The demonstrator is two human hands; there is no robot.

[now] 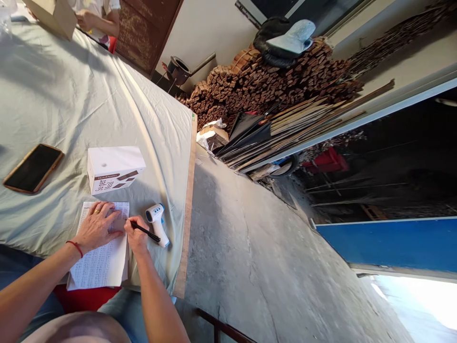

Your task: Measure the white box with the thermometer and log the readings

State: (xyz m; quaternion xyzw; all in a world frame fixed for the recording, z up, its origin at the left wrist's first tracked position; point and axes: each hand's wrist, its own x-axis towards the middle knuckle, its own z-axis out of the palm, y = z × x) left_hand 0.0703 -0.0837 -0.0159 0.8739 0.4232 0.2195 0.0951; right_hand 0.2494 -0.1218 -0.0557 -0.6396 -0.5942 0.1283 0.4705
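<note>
My left hand [97,226] lies spread over the upper part of a sheet of paper [94,269] covered in rows of handwriting. A ring and a red string bracelet show on that hand and wrist. My right hand [136,236] grips a black pen [146,231] at the paper's right edge; its tip is hidden by the fingers. Close to the right of this hand lies a white and blue infrared thermometer [157,224]. Just beyond the paper stands a white box [116,162] with dark printing on its near side. Further left rests a phone [34,168] in a brown case, its screen dark.
A pale cloth covers the table [89,95], whose wooden edge [189,200] runs along the right. Across it, another person's hand [85,20] is near a cardboard box [53,16]. Stacked firewood [250,76] lines the wall beyond the concrete floor [228,228].
</note>
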